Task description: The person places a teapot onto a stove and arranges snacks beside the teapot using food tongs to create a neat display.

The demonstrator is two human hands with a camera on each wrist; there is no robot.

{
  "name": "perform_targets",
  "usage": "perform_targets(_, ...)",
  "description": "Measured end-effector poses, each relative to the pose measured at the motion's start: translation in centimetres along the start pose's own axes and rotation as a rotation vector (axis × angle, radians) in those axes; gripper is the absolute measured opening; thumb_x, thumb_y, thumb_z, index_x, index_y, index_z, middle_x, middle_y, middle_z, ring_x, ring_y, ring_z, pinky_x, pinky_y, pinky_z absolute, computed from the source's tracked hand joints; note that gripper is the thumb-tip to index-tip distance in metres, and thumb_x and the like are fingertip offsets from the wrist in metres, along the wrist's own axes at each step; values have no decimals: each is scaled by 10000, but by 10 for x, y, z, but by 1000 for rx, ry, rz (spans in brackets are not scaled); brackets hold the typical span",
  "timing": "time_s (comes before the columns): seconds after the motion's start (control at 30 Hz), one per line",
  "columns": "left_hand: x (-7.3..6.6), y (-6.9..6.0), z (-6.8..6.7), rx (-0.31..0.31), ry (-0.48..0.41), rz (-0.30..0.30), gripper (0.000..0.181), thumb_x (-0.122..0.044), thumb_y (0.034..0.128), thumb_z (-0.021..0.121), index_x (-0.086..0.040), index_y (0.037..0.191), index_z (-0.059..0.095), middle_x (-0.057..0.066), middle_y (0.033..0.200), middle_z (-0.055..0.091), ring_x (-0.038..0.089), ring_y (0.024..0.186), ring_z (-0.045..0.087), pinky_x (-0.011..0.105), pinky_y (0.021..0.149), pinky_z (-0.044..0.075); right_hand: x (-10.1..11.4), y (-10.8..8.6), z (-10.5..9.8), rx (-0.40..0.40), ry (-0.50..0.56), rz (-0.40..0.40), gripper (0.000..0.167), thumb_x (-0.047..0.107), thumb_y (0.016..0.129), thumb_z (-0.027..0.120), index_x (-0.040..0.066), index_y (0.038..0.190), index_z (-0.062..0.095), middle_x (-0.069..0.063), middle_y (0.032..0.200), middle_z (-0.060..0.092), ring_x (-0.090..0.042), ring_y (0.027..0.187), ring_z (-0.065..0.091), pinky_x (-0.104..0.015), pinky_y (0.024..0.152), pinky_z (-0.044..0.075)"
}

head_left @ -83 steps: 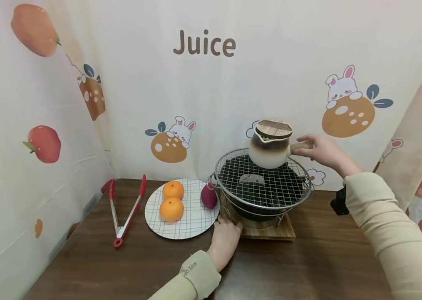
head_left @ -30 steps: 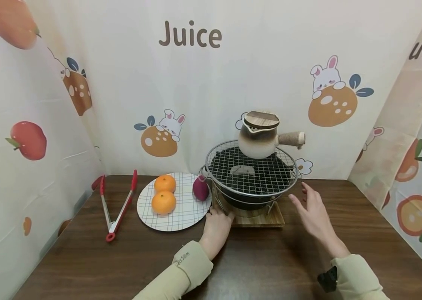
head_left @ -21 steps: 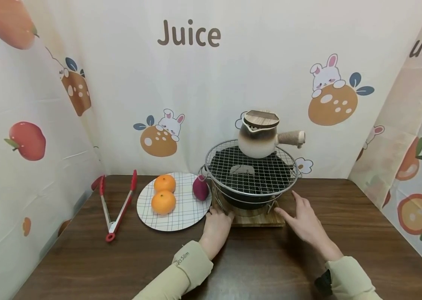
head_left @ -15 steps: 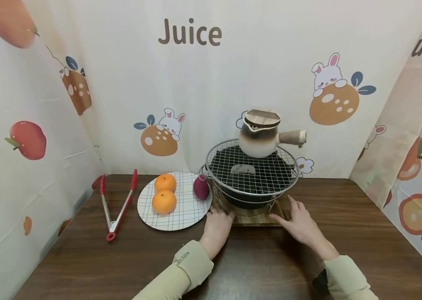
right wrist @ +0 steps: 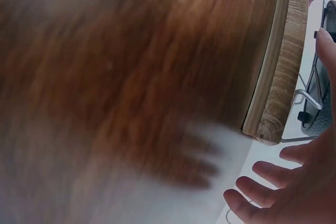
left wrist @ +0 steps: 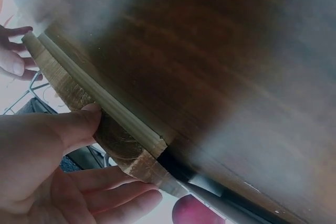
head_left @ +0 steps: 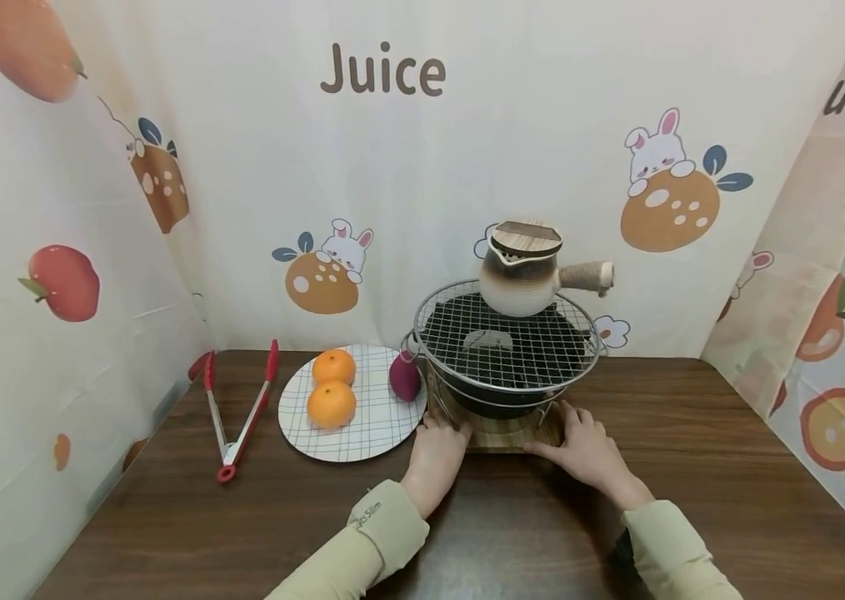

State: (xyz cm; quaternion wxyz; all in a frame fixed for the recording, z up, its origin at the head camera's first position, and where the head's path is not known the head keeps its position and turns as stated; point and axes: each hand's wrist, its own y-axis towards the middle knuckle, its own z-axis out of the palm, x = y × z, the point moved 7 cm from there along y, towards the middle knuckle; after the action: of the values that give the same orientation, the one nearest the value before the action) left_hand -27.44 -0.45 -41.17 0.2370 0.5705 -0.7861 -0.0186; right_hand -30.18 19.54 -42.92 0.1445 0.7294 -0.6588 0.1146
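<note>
On the counter [head_left: 505,533], the left hand [head_left: 437,457] grips the near left corner of the wooden board [head_left: 499,442]; the right hand [head_left: 589,448], fingers loosely spread, lies at its right corner. The board sits under the grill [head_left: 499,406]; a jerk or one-sided lift could topple the lidded pot [head_left: 518,287] standing toward the far side of the grate [head_left: 508,362].

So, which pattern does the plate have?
A thin grid on white; the head view shows the plate best.
</note>
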Motion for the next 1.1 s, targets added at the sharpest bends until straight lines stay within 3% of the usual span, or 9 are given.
perform_targets(0.17, 2, 0, 4, 26, -34, 56, 246, -274, 924, 587, -280, 1169, 602, 161, 1174, 677, 268, 1019, 664, 315, 715, 553, 0, 1, 1, 1, -2, 18, 1070, 714, 755, 622, -70, 1429, 345, -356, 1372, 425, -583, 1186, 442, -676, 870, 418)
perform_targets(0.3, 8, -4, 4, 36, -105, 92, 490, -434, 810, 730, -252, 1245, 594, 159, 1204, 652, 274, 1038, 646, 320, 701, 555, 1, 2, 3, 6, -5, 28, 1078, 726, 748, 617, -72, 1424, 359, -351, 1382, 420, -581, 1205, 425, -676, 880, 408)
perform_targets(0.57, 14, -17, -7, -94, -160, 199, 504, -430, 806, 730, -247, 1254, 587, 54, 1049, 699, 216, 1009, 637, 329, 817, 530, 2, 4, 5, 6, -20, 45, 1116, 751, 721, 619, -90, 1409, 367, -361, 1379, 410, -595, 1208, 403, -695, 886, 384)
perform_targets(0.7, 23, -25, -13, -122, -282, 237, 458, -361, 843, 705, -191, 1254, 596, 19, 1080, 703, 200, 1009, 640, 339, 856, 527, 2, 3, 6, 7, -29, 62, 1129, 767, 708, 620, -85, 1407, 375, -349, 1385, 411, -582, 1229, 393, -692, 889, 380)
perform_targets(0.9, 58, -33, -28, -147, -508, 201, 439, -268, 850, 699, -122, 1256, 615, 35, 1121, 691, 202, 1047, 612, 343, 917, 512, 4, 4, 5, 13, -28, 82, 1118, 748, 711, 637, -90, 1404, 376, -352, 1395, 399, -596, 1250, 359, -708, 907, 364)
perform_targets(1.1, 95, -38, -39, -150, -555, 113, 457, -268, 846, 700, -110, 1266, 614, 49, 1212, 655, 227, 1122, 586, 373, 963, 499, 3, 3, 5, 52, -16, 109, 1128, 741, 719, 636, -89, 1425, 343, -363, 1419, 360, -620, 1277, 299, -751, 936, 313)
